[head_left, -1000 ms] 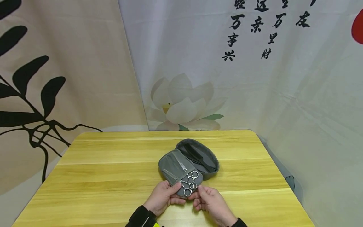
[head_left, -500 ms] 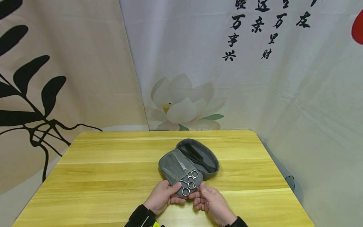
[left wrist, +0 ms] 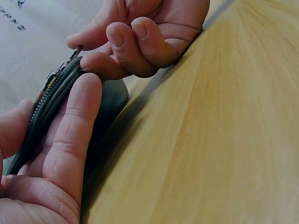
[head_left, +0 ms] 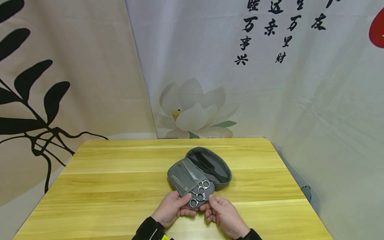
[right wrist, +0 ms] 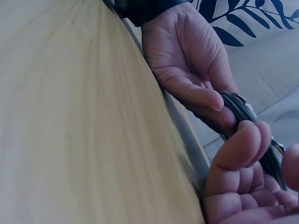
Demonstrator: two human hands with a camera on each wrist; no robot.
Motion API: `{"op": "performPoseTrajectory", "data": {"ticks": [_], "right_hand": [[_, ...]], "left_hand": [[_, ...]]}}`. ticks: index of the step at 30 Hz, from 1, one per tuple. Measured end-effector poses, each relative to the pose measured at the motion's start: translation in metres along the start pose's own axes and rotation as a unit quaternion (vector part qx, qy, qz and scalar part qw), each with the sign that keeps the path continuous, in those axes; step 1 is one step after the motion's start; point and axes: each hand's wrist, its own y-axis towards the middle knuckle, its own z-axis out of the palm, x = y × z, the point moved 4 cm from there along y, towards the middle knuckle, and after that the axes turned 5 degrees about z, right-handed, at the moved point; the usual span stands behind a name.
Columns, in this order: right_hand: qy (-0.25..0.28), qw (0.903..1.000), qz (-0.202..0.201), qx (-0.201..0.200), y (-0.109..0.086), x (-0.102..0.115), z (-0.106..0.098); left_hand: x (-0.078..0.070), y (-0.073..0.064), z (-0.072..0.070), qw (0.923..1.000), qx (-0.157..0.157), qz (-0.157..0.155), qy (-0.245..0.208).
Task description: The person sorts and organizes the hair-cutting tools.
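An unfolded grey zip case [head_left: 183, 173] lies at the near middle of the table. Its flat half has a see-through pocket, from which the finger rings of two pairs of scissors [head_left: 200, 197] stick out. My left hand [head_left: 174, 206] grips the near left edge of this half, thumb on top by the lowest ring and fingers underneath. With thumb and forefinger my right hand [head_left: 221, 210] pinches the near right edge, thumb tip close to a scissors' finger rest; its other fingers are curled. In the left wrist view, the zip edge [left wrist: 51, 95] stands tilted above the table.
The case's deeper half [head_left: 226, 170] sits behind, with a black comb [head_left: 207, 161] inside. A yellow wooden table [head_left: 105, 186] spreads around. Behind it hang cloth backdrops [head_left: 192, 66] printed with a lotus, leaves and characters.
The nearer scissors' rings have shifted slightly left, toward my left thumb. Both hands and the case have stayed almost in place.
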Motion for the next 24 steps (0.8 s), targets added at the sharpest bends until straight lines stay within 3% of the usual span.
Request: {"op": "performPoseTrajectory", "data": {"ticks": [12, 24], "right_hand": [[-0.023, 0.9993, -0.017, -0.025, 0.0009, 0.0010, 0.0010], [-0.009, 0.9981, -0.033, -0.051, 0.0022, 0.0028, -0.0035]], "left_hand": [[-0.0003, -0.0008, -0.0004, 0.9999, 0.007, -0.006, -0.008], [0.0004, -0.0018, -0.0015, 0.9999, 0.003, -0.010, 0.010]]}}
